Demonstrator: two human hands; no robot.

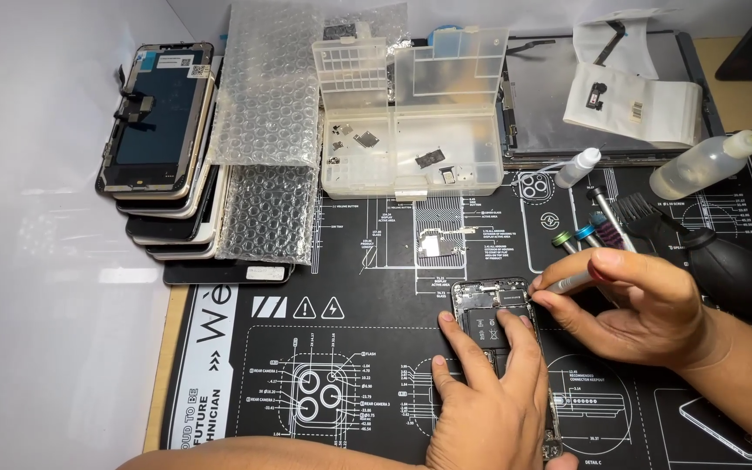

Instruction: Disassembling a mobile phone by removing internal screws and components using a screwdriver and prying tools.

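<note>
pressing flat on the opened black smartphone with its bare circuit board and battery exposed (491,315), the left hand (483,396) reaches in from six o'clock, forearm lying along the bottom edge, fingers spread and extended toward twelve o'clock, not closed around anything. the phone lies near the middle of the black printed rubber work mat (367,252), its top end poking out at twelve o'clock from under the left fingertips.

the right hand (633,306) comes in from four o'clock, wrist bent, thumb and fingers pinched tight on a slim silver-shafted screwdriver (570,281). the tool's tip points toward nine o'clock and meets the phone's upper right corner; whether it sits in a screw is too small to tell.

at twelve o'clock from the phone stands an open clear plastic parts box with small compartments (411,113). at ten o'clock lie sheets of bubble wrap (267,130) and a stack of dark phone screens (163,148). at two o'clock rest a small clear squeeze bottle (578,167) and a larger clear squeeze bottle with a thin nozzle (708,163).
</note>
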